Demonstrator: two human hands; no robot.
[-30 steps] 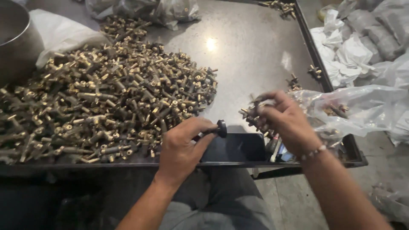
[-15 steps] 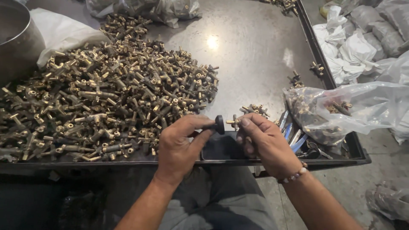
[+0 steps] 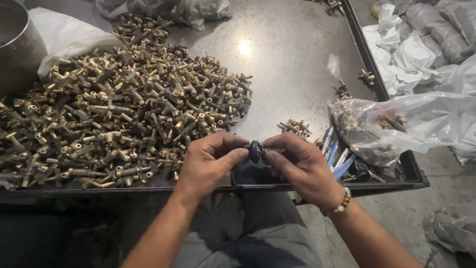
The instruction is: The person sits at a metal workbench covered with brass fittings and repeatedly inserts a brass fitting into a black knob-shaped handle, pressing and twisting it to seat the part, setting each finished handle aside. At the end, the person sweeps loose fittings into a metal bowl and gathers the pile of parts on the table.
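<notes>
- While both hands are meeting, left hand (image 3: pixel 208 161) and right hand (image 3: pixel 297 166) fingers are pinching a black knob (image 3: pixel 255 151).
- Slack pinching is risking dropping it among the brass fittings (image 3: pixel 124 119).

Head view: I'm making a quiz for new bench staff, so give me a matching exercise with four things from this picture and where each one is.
Things:
1. small black part
2. heap of brass fittings
3. clear plastic bag
4. metal pot

Places:
A. far left corner of the tray
B. held between the fingertips of the left hand and the right hand
C. lying over the tray's right edge
D. spread across the tray's left half

Pairs: 1-B, 2-D, 3-C, 4-A
</notes>
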